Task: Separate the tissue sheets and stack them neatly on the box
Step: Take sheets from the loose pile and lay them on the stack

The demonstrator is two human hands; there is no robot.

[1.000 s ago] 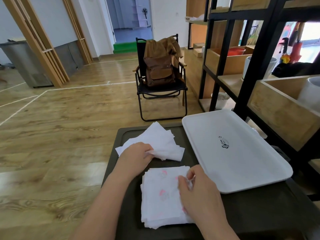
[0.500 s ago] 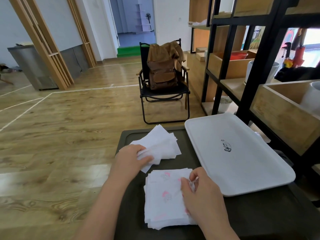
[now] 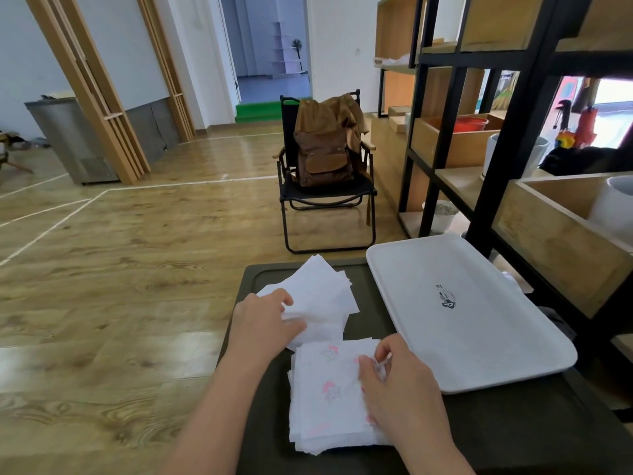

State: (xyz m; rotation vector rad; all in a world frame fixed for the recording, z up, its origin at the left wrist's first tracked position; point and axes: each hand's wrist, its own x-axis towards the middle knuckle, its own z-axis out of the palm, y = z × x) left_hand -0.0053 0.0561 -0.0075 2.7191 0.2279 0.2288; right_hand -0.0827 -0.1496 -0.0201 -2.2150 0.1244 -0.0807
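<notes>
Low in the frame, the left hand (image 3: pixel 265 323) lay on the loose pile of plain white sheets (image 3: pixel 318 296), fingers curled and seeming to pinch a single sheet at its near edge. Over the last second that hand had drawn the sheet in from the pile's right side toward the middle, so one more sheet looked freshly added and was being squared up. The right hand (image 3: pixel 394 382) had stayed put on the right edge of the printed stack (image 3: pixel 329 395) at lower centre, fingertips nipping a corner, apparently peeling the next sheet free. Both piles sat on the dark box top (image 3: pixel 513 433); the white tray (image 3: pixel 462 310), centre right, lay unused. The far pile looked fanned and uneven, so neatening was likely still owed.
</notes>
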